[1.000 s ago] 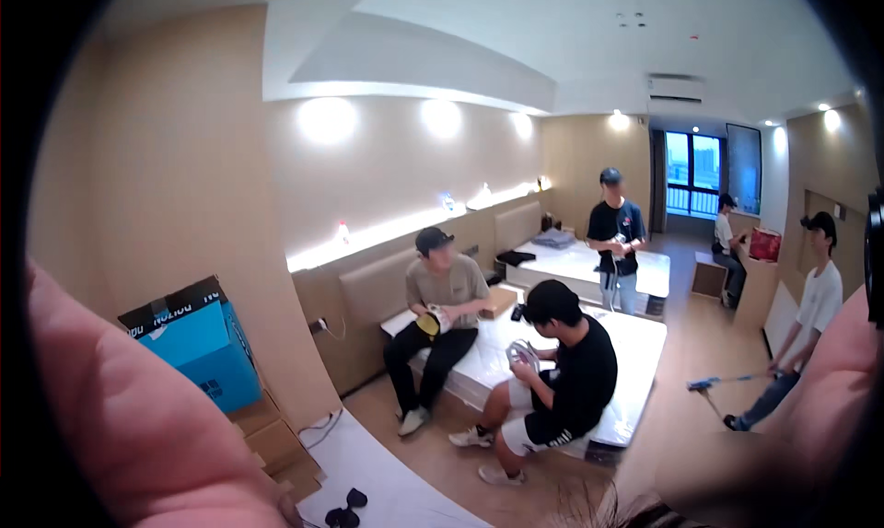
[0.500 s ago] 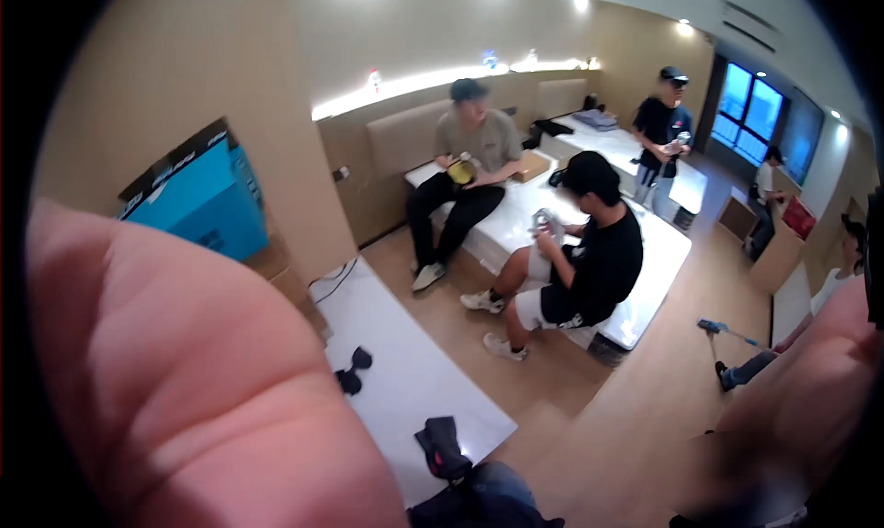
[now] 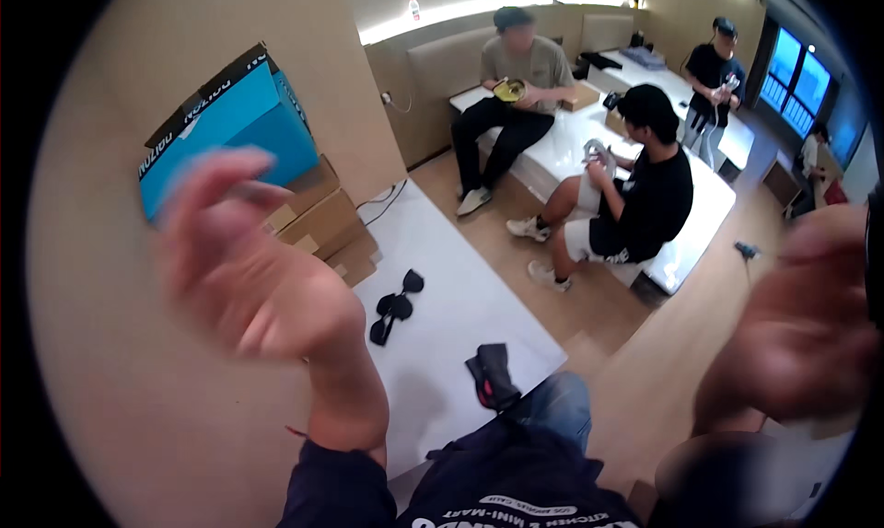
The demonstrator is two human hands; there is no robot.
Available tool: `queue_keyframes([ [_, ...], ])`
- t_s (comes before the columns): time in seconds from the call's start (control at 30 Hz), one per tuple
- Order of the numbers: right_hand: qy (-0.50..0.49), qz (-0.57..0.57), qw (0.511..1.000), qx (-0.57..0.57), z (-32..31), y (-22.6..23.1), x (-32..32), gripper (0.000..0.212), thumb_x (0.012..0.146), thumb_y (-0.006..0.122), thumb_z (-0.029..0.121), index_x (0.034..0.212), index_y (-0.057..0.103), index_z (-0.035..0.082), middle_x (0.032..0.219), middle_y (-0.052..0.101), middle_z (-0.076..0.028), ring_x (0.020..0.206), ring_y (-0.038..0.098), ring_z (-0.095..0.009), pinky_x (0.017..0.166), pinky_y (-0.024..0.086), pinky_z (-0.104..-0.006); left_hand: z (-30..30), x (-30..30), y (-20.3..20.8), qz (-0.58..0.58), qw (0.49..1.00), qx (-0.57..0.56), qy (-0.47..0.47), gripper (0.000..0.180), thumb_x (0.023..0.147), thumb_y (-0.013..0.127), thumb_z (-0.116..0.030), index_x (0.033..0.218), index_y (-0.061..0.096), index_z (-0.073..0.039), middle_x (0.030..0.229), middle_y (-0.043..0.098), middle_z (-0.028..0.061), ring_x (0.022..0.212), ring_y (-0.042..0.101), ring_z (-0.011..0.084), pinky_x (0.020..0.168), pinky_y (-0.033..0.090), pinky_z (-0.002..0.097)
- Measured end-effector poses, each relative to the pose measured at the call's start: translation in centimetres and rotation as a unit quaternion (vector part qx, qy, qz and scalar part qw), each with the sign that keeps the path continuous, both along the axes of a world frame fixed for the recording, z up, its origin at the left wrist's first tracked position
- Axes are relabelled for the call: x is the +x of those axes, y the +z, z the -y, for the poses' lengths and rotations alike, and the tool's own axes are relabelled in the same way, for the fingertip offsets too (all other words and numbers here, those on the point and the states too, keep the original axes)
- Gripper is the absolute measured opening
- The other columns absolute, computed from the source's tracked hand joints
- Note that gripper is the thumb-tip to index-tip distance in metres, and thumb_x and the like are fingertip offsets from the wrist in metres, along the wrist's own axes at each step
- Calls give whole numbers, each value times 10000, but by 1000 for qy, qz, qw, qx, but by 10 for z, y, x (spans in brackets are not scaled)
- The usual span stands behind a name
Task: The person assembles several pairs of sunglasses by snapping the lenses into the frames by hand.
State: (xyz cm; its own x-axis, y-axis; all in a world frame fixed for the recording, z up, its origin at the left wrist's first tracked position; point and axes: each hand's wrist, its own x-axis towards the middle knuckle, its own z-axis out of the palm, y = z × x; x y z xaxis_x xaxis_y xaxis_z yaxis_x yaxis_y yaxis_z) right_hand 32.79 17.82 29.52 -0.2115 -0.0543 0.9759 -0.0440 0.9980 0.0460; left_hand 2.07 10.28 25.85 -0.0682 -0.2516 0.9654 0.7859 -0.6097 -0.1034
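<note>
My left hand [image 3: 253,270] is raised in front of the blue box, blurred. Its fingers curve loosely apart, and I see nothing held in them. At the right rim hovers my right hand [image 3: 801,335], close and smeared by motion, so its fingers cannot be made out. Below and between the hands, a black strap-like item with rounded pads [image 3: 394,307] lies on the white tabletop [image 3: 451,289]. A folded black fabric-like item with a red detail [image 3: 493,378] rests at the table's edge beside my knee. Neither hand touches these items.
A blue carton [image 3: 244,141] stands on brown cardboard boxes [image 3: 322,215] at the left, near a dark cable [image 3: 382,201]. Beyond the table, two seated people [image 3: 516,77] [image 3: 645,187] handle objects on a white bed [image 3: 695,224]. Another person [image 3: 716,86] stands farther back.
My left hand has drawn back from close before the camera, uncovering its forearm and more tabletop. My right hand has shifted too. The view has tilted down, showing my shirt.
</note>
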Motion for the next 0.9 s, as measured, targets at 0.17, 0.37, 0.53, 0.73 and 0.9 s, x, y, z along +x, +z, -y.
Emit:
queue_keyframes([
  [0.17,-76,61,858,-505,-18,-198,-46,167,917,557,83,1069,597,27,958,594,-95,862,590,-209,775,489,-339,-60,-92,-252,332,756,-540,162,374,846,682,-180,1145,564,12,1109,627,199,1064,598,313,947,447,400],
  [0.37,75,469,701,-531,116,-531,-30,422,960,526,387,871,636,-10,741,647,-154,692,625,-324,928,477,-449,-36,-97,-460,240,551,-725,337,750,796,699,-189,1397,336,75,1435,394,219,1374,282,413,1123,188,550],
  [0.53,7,483,603,-635,90,-452,-7,418,901,581,360,1119,627,6,934,690,-185,875,649,-341,808,502,-430,-50,-96,-456,222,570,-683,400,469,789,638,-59,1228,496,25,1133,586,167,1205,458,321,1091,234,470],
  [0.73,-69,355,646,-672,23,-475,11,396,900,586,352,1066,659,0,990,678,-234,936,650,-368,817,506,-431,-59,-85,-462,248,590,-660,394,237,737,568,44,969,603,6,991,609,169,1052,533,346,978,370,444],
  [0.9,-40,372,650,-662,15,-496,-3,417,902,588,343,1116,633,-12,1019,671,-245,941,646,-384,823,510,-437,-23,-53,-442,279,620,-653,336,171,771,605,28,942,603,25,941,627,163,1016,577,308,952,433,409],
])
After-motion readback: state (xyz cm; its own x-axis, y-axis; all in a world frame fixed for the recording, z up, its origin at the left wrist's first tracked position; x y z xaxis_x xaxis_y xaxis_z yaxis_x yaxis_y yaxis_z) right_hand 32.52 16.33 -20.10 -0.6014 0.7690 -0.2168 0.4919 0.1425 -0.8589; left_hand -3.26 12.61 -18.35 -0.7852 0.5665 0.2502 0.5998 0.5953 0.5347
